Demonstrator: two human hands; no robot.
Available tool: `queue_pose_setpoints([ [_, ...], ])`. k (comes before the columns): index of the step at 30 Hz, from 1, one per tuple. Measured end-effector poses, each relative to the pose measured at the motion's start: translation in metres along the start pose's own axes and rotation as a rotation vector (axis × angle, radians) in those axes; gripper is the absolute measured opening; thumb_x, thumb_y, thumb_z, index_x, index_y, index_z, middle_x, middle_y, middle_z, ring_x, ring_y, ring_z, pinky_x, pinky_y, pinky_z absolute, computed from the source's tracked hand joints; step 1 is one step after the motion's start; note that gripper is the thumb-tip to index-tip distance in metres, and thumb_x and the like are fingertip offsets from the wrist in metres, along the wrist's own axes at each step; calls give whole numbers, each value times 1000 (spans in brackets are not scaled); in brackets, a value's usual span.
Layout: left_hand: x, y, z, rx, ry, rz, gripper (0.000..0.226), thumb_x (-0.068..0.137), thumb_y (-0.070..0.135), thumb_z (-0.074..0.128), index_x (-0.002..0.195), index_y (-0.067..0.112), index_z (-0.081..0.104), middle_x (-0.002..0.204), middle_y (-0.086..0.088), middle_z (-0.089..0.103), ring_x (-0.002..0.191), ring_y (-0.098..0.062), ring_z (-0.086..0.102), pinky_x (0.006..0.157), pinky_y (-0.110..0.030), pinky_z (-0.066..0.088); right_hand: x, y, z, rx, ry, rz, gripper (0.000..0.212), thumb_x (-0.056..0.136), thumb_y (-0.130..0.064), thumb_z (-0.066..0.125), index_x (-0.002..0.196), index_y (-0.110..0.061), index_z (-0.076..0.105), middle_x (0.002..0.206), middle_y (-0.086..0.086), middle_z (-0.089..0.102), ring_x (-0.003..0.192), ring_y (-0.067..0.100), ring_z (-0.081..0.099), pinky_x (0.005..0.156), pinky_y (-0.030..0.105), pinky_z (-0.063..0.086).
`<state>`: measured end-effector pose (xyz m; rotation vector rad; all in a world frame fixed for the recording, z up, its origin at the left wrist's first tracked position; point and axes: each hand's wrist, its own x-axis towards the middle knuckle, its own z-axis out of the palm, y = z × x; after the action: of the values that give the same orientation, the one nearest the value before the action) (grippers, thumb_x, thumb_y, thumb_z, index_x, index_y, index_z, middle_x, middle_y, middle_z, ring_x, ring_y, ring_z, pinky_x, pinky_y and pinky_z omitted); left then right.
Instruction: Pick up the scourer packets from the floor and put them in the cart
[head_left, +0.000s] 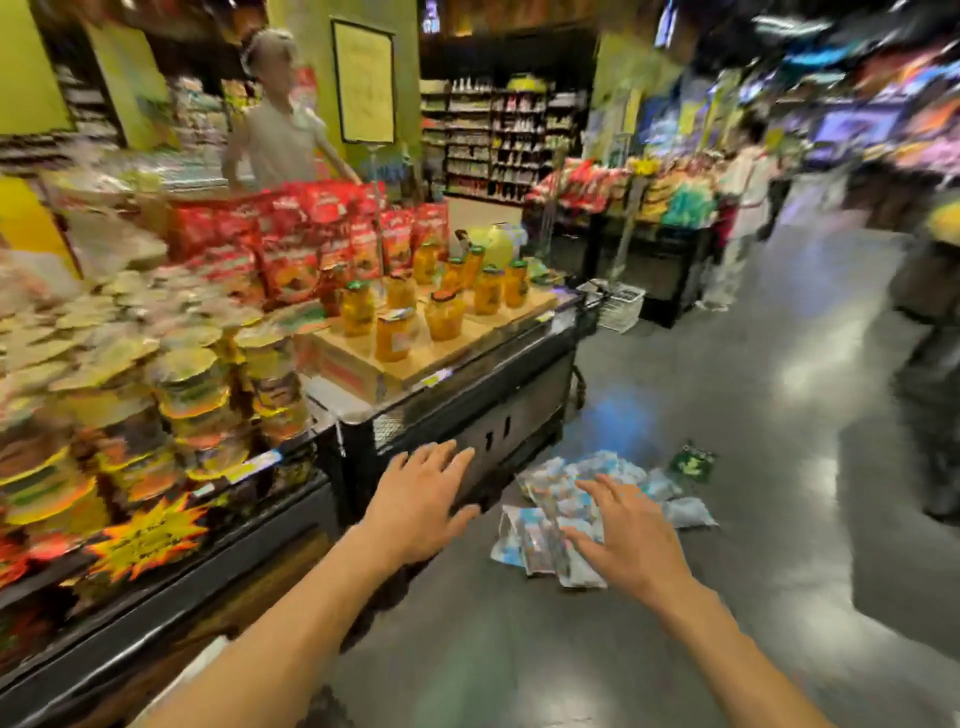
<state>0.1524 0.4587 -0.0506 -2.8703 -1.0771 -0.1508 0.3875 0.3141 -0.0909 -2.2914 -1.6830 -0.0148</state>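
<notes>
Scourer packets (574, 506): lay heaped on the grey floor (675, 623), close against the foot of the black display stand (467, 410); pale blue and white wrappers, overlapping and crumpled, print too smeared to read.
Green packet (693, 462): sat a little apart on the far side of the heap; unclear whether the same product.
Right hand (626, 535): reached out in front of the heap with fingers spread, grasping nothing; probably splayed to gather several packets at once. Contact with the packets impossible to judge from this angle.
Left hand (423, 506): extended in front of the stand's dark side panel, fingers loose and straight, empty; seemingly readied to help scoop or to steady against the stand.
Step judged: reach begun, none lifted yet.
Stand top: carried orange jars (444, 312) on wooden boards, red pouches (311, 244) behind, stacked tubs (197, 384) nearer.
Cart: not surely identified; a wire frame (618, 306) beyond the stand's far corner, too blurred to name.
Bystanders: one person (278, 130) behind the stand, another (740, 208) along the aisle, both motion-smeared.
Right edge: heavily blurred, shapes unreadable.
</notes>
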Motion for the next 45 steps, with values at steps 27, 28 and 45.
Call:
queue_pose_setpoints([
  [27,537,131,130,-207,-121,344,74,86,67,41,146,25,51,147,0,56,136,-26,53,106,-45,46,276,338,-9,-29,-122,617,108,65,-83,14,159,-32,32,168,-5,29,154,18,26,123,31,21],
  [28,557,136,135,-208,-125,351,72,88,65,44,147,25,50,148,-1,55,138,-26,51,108,-45,45,286,350,-9,-25,-128,640,107,68,-83,17,159,-30,32,168,-4,28,155,18,25,123,32,20],
  [45,878,336,241,-226,-353,368,67,99,62,43,155,27,34,162,0,37,148,-25,36,117,-44,33,458,685,7,-5,-262,684,83,90,-69,46,160,-28,27,169,-6,25,155,18,22,124,34,17],
])
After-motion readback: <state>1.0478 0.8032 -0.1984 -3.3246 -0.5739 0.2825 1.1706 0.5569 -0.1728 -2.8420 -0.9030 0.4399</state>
